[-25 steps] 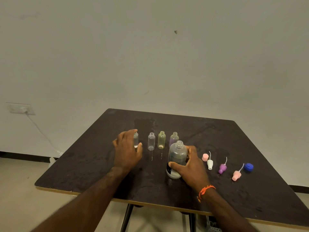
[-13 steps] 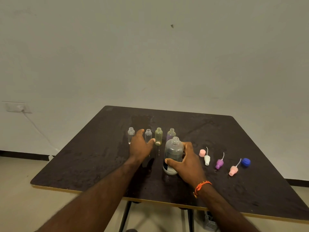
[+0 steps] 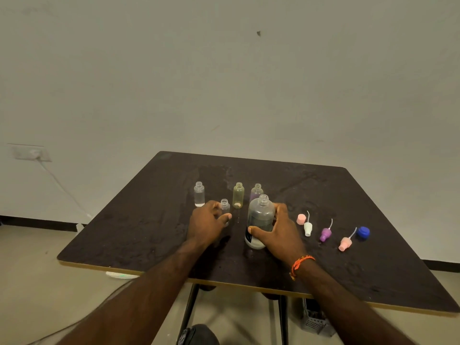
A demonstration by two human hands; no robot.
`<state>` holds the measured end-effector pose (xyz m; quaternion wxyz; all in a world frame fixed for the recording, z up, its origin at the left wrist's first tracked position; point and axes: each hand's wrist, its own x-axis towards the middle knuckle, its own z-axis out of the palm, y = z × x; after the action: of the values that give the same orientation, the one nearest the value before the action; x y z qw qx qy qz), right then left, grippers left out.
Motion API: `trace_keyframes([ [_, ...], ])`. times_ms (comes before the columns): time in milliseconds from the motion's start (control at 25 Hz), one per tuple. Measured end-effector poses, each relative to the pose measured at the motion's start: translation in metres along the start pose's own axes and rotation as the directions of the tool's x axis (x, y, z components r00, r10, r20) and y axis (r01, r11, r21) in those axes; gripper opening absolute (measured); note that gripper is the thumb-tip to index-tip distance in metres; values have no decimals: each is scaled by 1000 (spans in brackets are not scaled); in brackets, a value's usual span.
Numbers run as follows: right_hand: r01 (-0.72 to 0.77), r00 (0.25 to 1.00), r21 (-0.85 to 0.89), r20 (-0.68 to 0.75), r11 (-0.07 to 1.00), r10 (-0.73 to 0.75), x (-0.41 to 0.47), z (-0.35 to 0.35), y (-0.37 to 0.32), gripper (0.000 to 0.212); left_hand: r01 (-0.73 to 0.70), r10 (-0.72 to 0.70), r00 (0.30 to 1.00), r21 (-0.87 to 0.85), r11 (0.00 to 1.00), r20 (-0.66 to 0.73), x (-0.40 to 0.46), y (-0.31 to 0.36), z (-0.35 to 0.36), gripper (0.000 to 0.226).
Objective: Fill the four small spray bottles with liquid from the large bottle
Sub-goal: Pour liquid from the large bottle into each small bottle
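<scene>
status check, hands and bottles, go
Left hand gripping second small bottle. Right hand wrapped around uncapped large bottle, upright on table. Nothing blocking.

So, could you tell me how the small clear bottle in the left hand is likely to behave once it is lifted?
The small clear bottle is probably very light: it looks empty and thin-walled. Being narrow and tall with an open neck, it would likely tip easily if nudged. The left hand wraps its lower part, so it should lift without trouble, though clear plastic may feel a little slick.

Wall outlet (image 3: 29,152) w/ cord (image 3: 65,188)
</scene>
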<state>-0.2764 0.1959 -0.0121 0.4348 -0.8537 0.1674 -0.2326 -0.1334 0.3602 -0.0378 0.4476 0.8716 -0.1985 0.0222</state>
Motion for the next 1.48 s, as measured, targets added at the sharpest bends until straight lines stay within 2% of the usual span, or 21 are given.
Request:
trace_keyframes([
  [200,1,1000,46,29,999,-3,-1,-3,-12,75,-69,67,997,75,995,38,-36,-5,-19,39],
  [360,60,998,100,5,993,-61,-4,4,-14,76,-87,81,996,155,984,45,-45,-2,-28,38],
  [440,101,994,47,36,994,-103,-6,1,-19,75,-103,93,994,200,974,57,-45,2,-31,36],
  [560,180,981,-121,96,976,-169,-5,-8,-23,79,-125,104,989,232,965,101,-39,3,-35,27],
  [720,199,976,-280,144,939,-164,-4,-24,-22,83,-198,162,975,258,946,154,-34,-1,-40,25],
  [1040,177,980,-542,169,821,-100,0,-40,-19,84,-442,359,897,526,726,259,-31,16,-31,41],
  [1200,166,979,-588,191,792,-64,0,-38,-18,83,-487,382,873,583,650,303,-32,23,-26,41],
  [1480,201,970,-656,235,727,-57,2,-36,-20,83,-484,372,875,583,652,310,-31,26,-25,41],
])
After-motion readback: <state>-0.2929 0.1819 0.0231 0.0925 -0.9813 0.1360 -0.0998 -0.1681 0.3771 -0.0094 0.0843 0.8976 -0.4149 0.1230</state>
